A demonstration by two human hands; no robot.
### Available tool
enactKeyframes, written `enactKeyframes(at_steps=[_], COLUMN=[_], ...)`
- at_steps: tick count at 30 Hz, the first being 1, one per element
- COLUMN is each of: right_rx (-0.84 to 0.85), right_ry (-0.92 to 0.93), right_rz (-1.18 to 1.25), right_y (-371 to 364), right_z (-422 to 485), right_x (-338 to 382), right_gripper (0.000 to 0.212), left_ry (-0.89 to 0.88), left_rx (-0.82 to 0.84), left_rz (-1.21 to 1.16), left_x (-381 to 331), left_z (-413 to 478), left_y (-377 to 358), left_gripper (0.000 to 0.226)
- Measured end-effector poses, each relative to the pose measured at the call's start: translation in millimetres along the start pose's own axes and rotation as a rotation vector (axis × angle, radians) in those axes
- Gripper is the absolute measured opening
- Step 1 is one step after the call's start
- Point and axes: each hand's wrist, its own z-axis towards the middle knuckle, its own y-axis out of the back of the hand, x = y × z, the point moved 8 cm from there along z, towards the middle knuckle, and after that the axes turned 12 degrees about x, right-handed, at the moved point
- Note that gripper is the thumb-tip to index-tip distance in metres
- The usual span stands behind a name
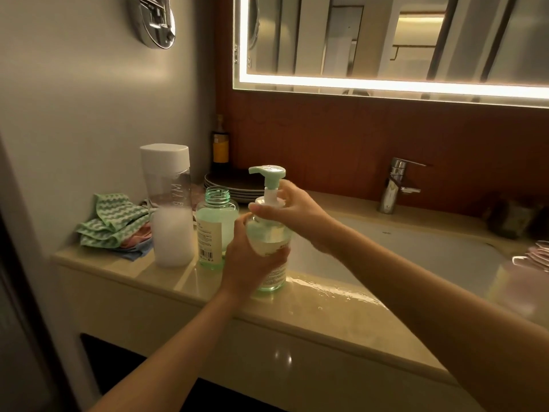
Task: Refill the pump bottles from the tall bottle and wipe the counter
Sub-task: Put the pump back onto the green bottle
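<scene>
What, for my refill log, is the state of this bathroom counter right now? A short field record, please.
left hand: grips the body of the pump bottle
right hand: grips its pump collar
tall bottle: capped, upright, partly full
second bottle: pump off, neck open, upright beside the tall bottle
cloths: piled at the left end of the counter
counter: wet in front of the sink

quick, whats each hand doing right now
Left hand: holding the pump bottle by its body.
Right hand: gripping the pump collar at the bottle's neck.
</scene>
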Motion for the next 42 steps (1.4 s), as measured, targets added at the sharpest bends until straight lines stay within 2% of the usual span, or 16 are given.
enactKeyframes(at_steps=[2, 5, 9, 11, 14, 16, 17, 19, 21, 23, 26, 29, 33, 38, 42], right_rx=[0.129, 0.032, -0.301, -0.365, -0.275, -0.241, -0.198, -0.045, 0.015, -0.092, -0.345, -0.447, -0.438, -0.341, -0.281], right_ry=[-0.042, -0.021, -0.052, -0.091, -0.123, -0.079, -0.052, -0.032, -0.057, -0.075, -0.078, -0.094, -0.069, 0.006, 0.085], right_rz=[0.010, 0.021, -0.184, -0.282, -0.204, -0.160, -0.148, -0.096, -0.036, -0.034, -0.191, -0.297, -0.265, -0.240, -0.185], right_y=[-8, -7, -5, -8, -6, 2, 4, -3, -7, -7, -3, -3, -3, -8, -22], right_z=[7, 13, 10, 5, 8, 11, 13, 15, 16, 15, 11, 7, 8, 12, 16], right_x=[-2, -4, -6, -5, -8, -3, -1, 3, 0, -5, -5, 0, -3, -9, -21], right_gripper=[0.051, 0.034, 0.046, 0.057, 0.077, 0.097, 0.099, 0.084, 0.070, 0.060, 0.049, 0.050, 0.053, 0.060, 0.062], left_ry=[0.003, 0.010, -0.013, -0.032, -0.027, -0.016, -0.010, -0.002, 0.000, -0.016, -0.039, -0.039, -0.008, -0.063, -0.076], left_rx=[0.005, -0.011, -0.035, -0.035, -0.029, -0.016, -0.011, -0.010, -0.019, -0.031, -0.046, -0.066, -0.055, -0.080, -0.218], left_rz=[0.014, 0.044, 0.076, 0.112, 0.082, 0.067, 0.062, 0.051, 0.048, 0.068, 0.106, 0.160, 0.220, 0.472, 0.446], left_x=[1, 1, -2, -6, -3, 1, 2, 2, 1, -2, -8, -13, -13, -9, -1], left_z=[1, 2, 1, 0, 0, 2, 2, 2, 2, 1, -2, -5, -5, -21, -35], left_y=[-2, -1, 0, 1, 2, 1, 0, 0, 0, 0, 1, 2, 2, 16, 50], left_gripper=[0.076, 0.075, 0.082, 0.087, 0.083, 0.082, 0.081, 0.079, 0.079, 0.082, 0.089, 0.093, 0.093, 0.087, 0.058])
